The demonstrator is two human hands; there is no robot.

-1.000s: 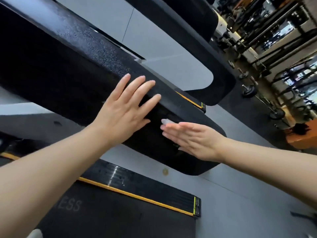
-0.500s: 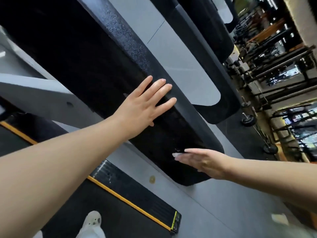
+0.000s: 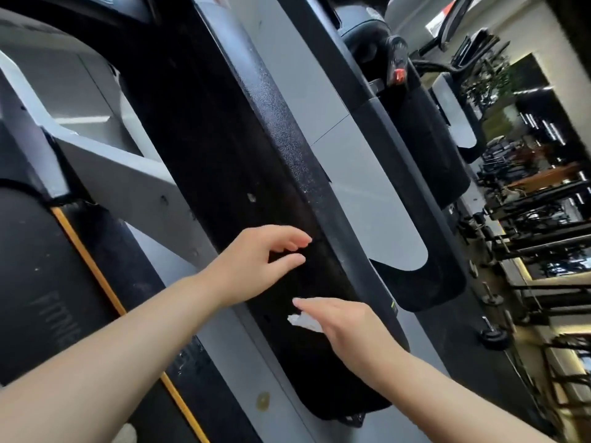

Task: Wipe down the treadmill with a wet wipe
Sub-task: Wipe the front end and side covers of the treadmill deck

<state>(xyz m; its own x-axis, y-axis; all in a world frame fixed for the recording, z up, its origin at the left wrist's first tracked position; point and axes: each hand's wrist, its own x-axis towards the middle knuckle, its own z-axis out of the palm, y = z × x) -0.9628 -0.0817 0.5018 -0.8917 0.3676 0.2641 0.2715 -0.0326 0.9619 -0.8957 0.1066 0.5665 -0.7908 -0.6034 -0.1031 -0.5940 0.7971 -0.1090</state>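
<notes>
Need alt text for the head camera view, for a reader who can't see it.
A person's right hand presses a white wet wipe flat against a treadmill's black handrail, while the left hand hovers beside it with fingers loosely curled, holding nothing. More gym machines line the background on the right.

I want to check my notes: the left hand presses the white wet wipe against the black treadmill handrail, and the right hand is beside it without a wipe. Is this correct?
Not quite: the hands are swapped. In the head view the right hand presses the wet wipe against the black treadmill handrail, fingers straight. The left hand is beside it without a wipe.
</notes>
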